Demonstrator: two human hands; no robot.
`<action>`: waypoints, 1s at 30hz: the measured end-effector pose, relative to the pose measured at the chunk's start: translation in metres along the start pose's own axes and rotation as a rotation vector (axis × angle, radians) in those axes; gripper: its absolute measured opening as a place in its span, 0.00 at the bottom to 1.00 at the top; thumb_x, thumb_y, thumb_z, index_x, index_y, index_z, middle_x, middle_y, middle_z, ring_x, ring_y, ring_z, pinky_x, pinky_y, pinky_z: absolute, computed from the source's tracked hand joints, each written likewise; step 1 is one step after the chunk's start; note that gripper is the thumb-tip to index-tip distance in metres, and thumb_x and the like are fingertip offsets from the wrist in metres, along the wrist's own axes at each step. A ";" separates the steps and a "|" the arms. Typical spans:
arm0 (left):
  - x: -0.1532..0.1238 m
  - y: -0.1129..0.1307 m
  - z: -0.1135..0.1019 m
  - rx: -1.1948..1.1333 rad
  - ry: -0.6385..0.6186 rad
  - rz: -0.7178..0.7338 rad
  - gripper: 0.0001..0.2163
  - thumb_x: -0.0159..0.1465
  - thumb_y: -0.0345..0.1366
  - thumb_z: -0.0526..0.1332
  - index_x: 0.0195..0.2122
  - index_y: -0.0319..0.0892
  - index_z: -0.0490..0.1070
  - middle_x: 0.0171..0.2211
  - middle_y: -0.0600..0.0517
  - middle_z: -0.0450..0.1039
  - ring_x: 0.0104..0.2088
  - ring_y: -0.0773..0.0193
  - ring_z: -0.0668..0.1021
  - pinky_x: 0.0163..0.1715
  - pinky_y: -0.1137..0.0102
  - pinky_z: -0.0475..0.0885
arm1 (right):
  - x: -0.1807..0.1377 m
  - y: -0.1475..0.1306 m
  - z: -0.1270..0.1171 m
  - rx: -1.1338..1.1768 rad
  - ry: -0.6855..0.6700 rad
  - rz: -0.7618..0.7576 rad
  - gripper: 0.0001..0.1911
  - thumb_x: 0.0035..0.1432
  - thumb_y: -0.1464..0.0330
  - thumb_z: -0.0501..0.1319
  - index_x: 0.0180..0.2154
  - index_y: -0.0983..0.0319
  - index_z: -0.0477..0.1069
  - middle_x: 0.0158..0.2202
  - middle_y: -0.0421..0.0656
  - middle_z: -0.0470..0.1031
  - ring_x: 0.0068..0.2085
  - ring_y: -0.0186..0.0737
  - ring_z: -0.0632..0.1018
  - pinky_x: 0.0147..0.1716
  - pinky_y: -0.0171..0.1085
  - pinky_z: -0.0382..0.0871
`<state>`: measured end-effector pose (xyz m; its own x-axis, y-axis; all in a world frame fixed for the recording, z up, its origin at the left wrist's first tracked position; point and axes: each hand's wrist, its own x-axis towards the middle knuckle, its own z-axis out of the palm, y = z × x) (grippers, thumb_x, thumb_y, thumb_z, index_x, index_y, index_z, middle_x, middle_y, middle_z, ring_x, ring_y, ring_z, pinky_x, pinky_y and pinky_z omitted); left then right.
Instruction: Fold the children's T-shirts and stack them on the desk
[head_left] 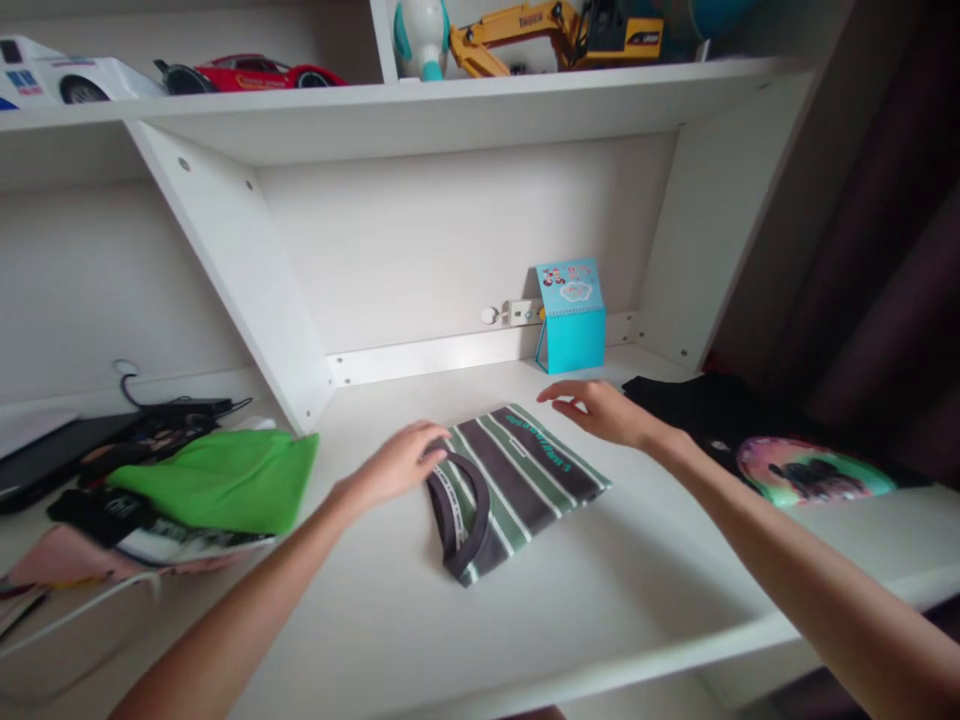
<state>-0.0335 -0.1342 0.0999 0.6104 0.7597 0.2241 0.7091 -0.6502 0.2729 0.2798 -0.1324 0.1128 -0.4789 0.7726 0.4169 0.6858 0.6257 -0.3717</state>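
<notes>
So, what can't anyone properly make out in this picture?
All in the head view:
- Left hand: whether it pinches the striped shirt; its own fingers hide the contact.
- Collar lettering: too small and blurred to read.
- Beneath the green cloth: covered by it.
- White toy car: cut off by the left edge.
- Blue rounded object: cut off by the top edge.

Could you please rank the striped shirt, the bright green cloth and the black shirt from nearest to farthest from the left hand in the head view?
1. Striped shirt: right at the left hand, its collar by the fingers.
2. Bright green cloth: off to the left.
3. Black shirt: far right, beyond the striped one.
</notes>
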 end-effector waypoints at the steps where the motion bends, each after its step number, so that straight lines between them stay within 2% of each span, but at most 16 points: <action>1: -0.006 0.025 0.010 -0.020 -0.047 0.098 0.14 0.63 0.36 0.51 0.49 0.44 0.66 0.49 0.48 0.68 0.49 0.61 0.70 0.50 0.67 0.62 | 0.001 0.015 0.012 -0.024 -0.097 0.002 0.14 0.60 0.66 0.51 0.45 0.60 0.70 0.44 0.42 0.74 0.43 0.39 0.74 0.42 0.35 0.66; 3: -0.018 0.068 0.028 -0.008 -0.165 0.256 0.15 0.62 0.39 0.54 0.51 0.46 0.64 0.53 0.49 0.64 0.50 0.61 0.70 0.49 0.68 0.62 | -0.001 0.034 0.034 -0.057 -0.287 -0.002 0.16 0.60 0.66 0.51 0.49 0.59 0.68 0.48 0.42 0.72 0.47 0.39 0.73 0.46 0.35 0.65; 4: -0.022 0.081 0.035 0.020 -0.200 0.302 0.15 0.62 0.38 0.56 0.51 0.47 0.64 0.52 0.49 0.65 0.49 0.60 0.70 0.49 0.67 0.62 | -0.005 0.038 0.042 -0.072 -0.340 0.002 0.17 0.60 0.65 0.51 0.50 0.59 0.67 0.49 0.43 0.71 0.48 0.40 0.72 0.46 0.35 0.64; 6: -0.026 0.087 0.044 0.092 -0.213 0.321 0.15 0.61 0.33 0.56 0.50 0.47 0.65 0.49 0.50 0.67 0.47 0.60 0.71 0.50 0.64 0.60 | -0.017 0.036 0.051 -0.144 -0.352 0.046 0.18 0.61 0.64 0.50 0.49 0.62 0.67 0.48 0.47 0.71 0.47 0.44 0.72 0.46 0.38 0.64; 7: -0.026 0.079 0.046 0.126 -0.195 0.296 0.15 0.61 0.29 0.54 0.49 0.47 0.66 0.48 0.50 0.69 0.47 0.60 0.71 0.51 0.63 0.59 | -0.025 0.030 0.053 -0.200 -0.334 0.081 0.17 0.61 0.64 0.49 0.47 0.64 0.69 0.45 0.50 0.73 0.46 0.46 0.73 0.44 0.40 0.65; 9: -0.021 0.049 0.047 0.174 -0.132 0.201 0.17 0.60 0.24 0.51 0.47 0.47 0.68 0.47 0.50 0.69 0.48 0.60 0.71 0.52 0.60 0.58 | -0.042 0.012 0.049 -0.308 -0.309 0.139 0.16 0.61 0.64 0.49 0.41 0.65 0.71 0.39 0.51 0.74 0.42 0.48 0.74 0.40 0.41 0.66; 12: -0.009 -0.010 0.044 0.136 -0.014 0.012 0.18 0.59 0.23 0.49 0.46 0.46 0.70 0.50 0.49 0.68 0.50 0.58 0.69 0.51 0.61 0.60 | -0.061 -0.016 0.038 -0.245 -0.342 0.114 0.12 0.60 0.64 0.51 0.34 0.60 0.71 0.34 0.44 0.75 0.36 0.42 0.75 0.35 0.36 0.65; 14: 0.002 -0.043 0.042 -0.002 0.038 -0.133 0.16 0.58 0.27 0.51 0.45 0.43 0.71 0.48 0.47 0.70 0.49 0.58 0.71 0.50 0.64 0.62 | -0.062 -0.022 0.032 -0.118 -0.366 0.109 0.10 0.60 0.64 0.52 0.32 0.57 0.71 0.32 0.38 0.76 0.33 0.36 0.75 0.32 0.32 0.64; 16: 0.015 -0.063 0.042 -0.231 0.064 -0.326 0.14 0.58 0.32 0.54 0.44 0.40 0.72 0.43 0.47 0.73 0.45 0.57 0.73 0.47 0.67 0.65 | -0.051 -0.009 0.030 -0.094 -0.303 0.226 0.10 0.59 0.65 0.53 0.32 0.56 0.72 0.30 0.37 0.76 0.32 0.34 0.75 0.32 0.30 0.64; 19: 0.038 -0.073 0.046 -0.513 0.077 -0.561 0.14 0.56 0.36 0.57 0.41 0.37 0.72 0.33 0.49 0.76 0.37 0.58 0.76 0.37 0.69 0.70 | -0.018 0.035 0.037 -0.161 -0.125 0.475 0.11 0.57 0.66 0.55 0.39 0.60 0.73 0.34 0.43 0.77 0.37 0.38 0.76 0.36 0.31 0.64; 21: 0.054 -0.071 0.053 -0.582 0.082 -0.613 0.13 0.55 0.36 0.58 0.39 0.36 0.72 0.29 0.50 0.75 0.33 0.61 0.77 0.31 0.71 0.70 | 0.007 0.065 0.048 -0.173 -0.064 0.574 0.15 0.57 0.65 0.56 0.44 0.64 0.71 0.38 0.48 0.76 0.39 0.41 0.76 0.38 0.33 0.64; 23: 0.067 -0.068 0.062 -0.608 0.102 -0.636 0.09 0.54 0.35 0.59 0.34 0.36 0.72 0.25 0.51 0.74 0.30 0.63 0.76 0.28 0.73 0.69 | 0.027 0.086 0.062 -0.162 -0.038 0.628 0.17 0.56 0.63 0.56 0.43 0.67 0.72 0.38 0.50 0.76 0.39 0.42 0.76 0.36 0.33 0.65; 26: 0.077 -0.065 0.070 -0.644 0.165 -0.666 0.05 0.51 0.33 0.61 0.28 0.37 0.71 0.21 0.53 0.71 0.26 0.65 0.75 0.25 0.74 0.67 | 0.043 0.099 0.080 -0.140 0.019 0.674 0.15 0.54 0.63 0.58 0.39 0.66 0.73 0.35 0.48 0.76 0.36 0.41 0.76 0.32 0.31 0.65; 30: 0.077 -0.060 0.065 -0.725 0.228 -0.633 0.08 0.49 0.34 0.63 0.31 0.40 0.68 0.23 0.56 0.70 0.26 0.67 0.73 0.24 0.75 0.66 | 0.041 0.099 0.088 -0.133 0.132 0.659 0.14 0.53 0.66 0.58 0.43 0.62 0.70 0.35 0.45 0.76 0.36 0.39 0.76 0.32 0.31 0.63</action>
<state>-0.0065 -0.0372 0.0402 0.0566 0.9984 -0.0066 0.4466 -0.0194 0.8945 0.2799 -0.0291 0.0206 0.1271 0.9625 0.2395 0.8765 0.0041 -0.4813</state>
